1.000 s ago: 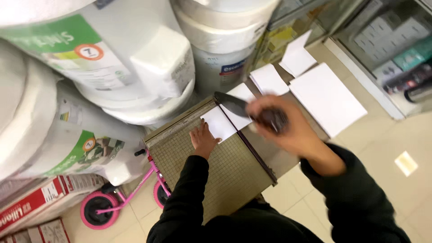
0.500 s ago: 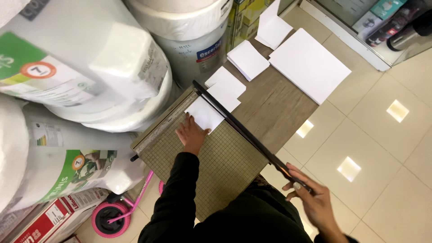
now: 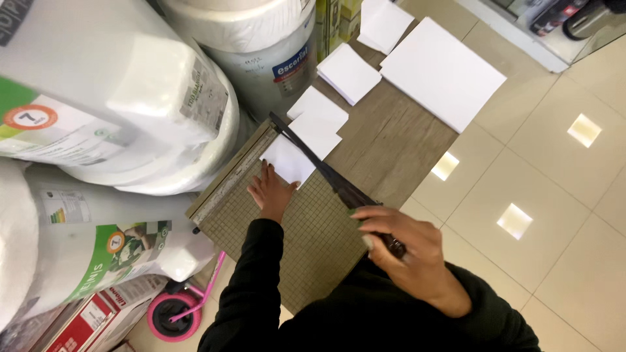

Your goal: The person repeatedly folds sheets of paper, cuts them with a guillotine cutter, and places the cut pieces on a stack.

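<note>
Fingers of right hand (image 3: 407, 251) grip cutter handle (image 3: 365, 208); left hand (image 3: 270, 192) presses paper (image 3: 290, 160).

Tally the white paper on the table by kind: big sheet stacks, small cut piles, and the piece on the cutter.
Big sheet stack: 1
Small cut piles: 3
Piece on the cutter, under the left hand: 1
Total: 5

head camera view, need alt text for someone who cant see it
A person's right hand grips the paper cutter blade handle while the left hand presses a white sheet on its gridded board. More white paper stacks lie on the wooden table.
</note>
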